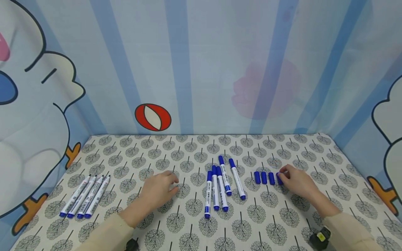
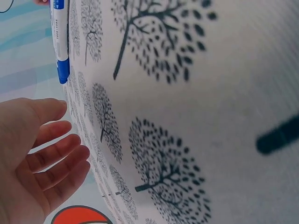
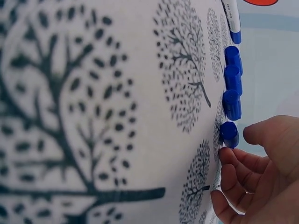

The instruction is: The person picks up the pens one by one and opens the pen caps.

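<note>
My right hand (image 1: 296,181) is at the right end of a row of several loose blue marker caps (image 1: 264,177). Its fingertips are at the end cap (image 3: 229,134); in the right wrist view the thumb stands a little apart from this cap and the index finger is close below it. My left hand (image 1: 159,190) holds nothing, its fingers loosely bent over the cloth left of the middle markers. Several white markers with blue caps (image 1: 237,179) lie between the hands, some side by side and one overlapping a neighbour.
Several uncapped markers (image 1: 99,197) lie side by side at the left, dark tips pointing away. A tree-patterned cloth (image 1: 191,232) covers the table. A printed curtain (image 1: 207,69) stands behind the far edge and along the sides.
</note>
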{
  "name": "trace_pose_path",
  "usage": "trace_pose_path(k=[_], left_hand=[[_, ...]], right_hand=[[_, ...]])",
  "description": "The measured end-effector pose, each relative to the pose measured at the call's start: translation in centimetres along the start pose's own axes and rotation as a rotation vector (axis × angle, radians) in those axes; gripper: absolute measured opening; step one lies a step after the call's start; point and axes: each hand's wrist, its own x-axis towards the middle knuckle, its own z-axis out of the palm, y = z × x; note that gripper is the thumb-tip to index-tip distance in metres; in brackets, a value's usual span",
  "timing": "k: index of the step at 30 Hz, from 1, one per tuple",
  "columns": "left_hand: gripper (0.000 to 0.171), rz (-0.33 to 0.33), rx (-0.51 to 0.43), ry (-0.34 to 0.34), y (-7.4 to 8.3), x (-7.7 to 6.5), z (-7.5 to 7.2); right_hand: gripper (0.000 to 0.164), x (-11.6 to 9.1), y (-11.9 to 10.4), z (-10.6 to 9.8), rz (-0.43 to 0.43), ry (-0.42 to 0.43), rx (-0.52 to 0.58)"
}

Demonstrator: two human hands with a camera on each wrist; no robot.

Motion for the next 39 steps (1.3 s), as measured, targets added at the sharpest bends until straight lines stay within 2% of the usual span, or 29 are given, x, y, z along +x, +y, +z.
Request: trace_pose_path(k=[6,10,13,19,28,39], left_hand=[[0.014,-0.013,-0.043,0.008,0.7,0.3,0.0],[0.015,-0.028,-0.072,-0.021,1.4,0.7,-0.1],[0.017,-0.025,-0.087,-0.04,2.0,1.0,-0.2],[0.02,-0.002,-0.102,-0.035,2.9,1.5,-0.2],[0.03,-0.025,-0.129,-0.096,4.4,2.2,-0.4],[0.05,-0.05,-0.138,-0.172,5.4,2.6,0.4]], right_hand=[[0.034,-0.1,0.2,0.0,0.001,0.005,-0.002],[0.033,-0.1,0.3,0.0,0.0,0.01,-0.007],[0.033,-0.1,0.3,0.0,0.007,0.017,-0.011],[0.032,-0.1,0.3,-0.2,-0.003,0.033,0.007],[0.03,-0.1,0.1,-0.4,-0.082,0.094,0.004],[0.03,-0.3,-1.3,-0.5,-0.219,0.183,-0.012]])
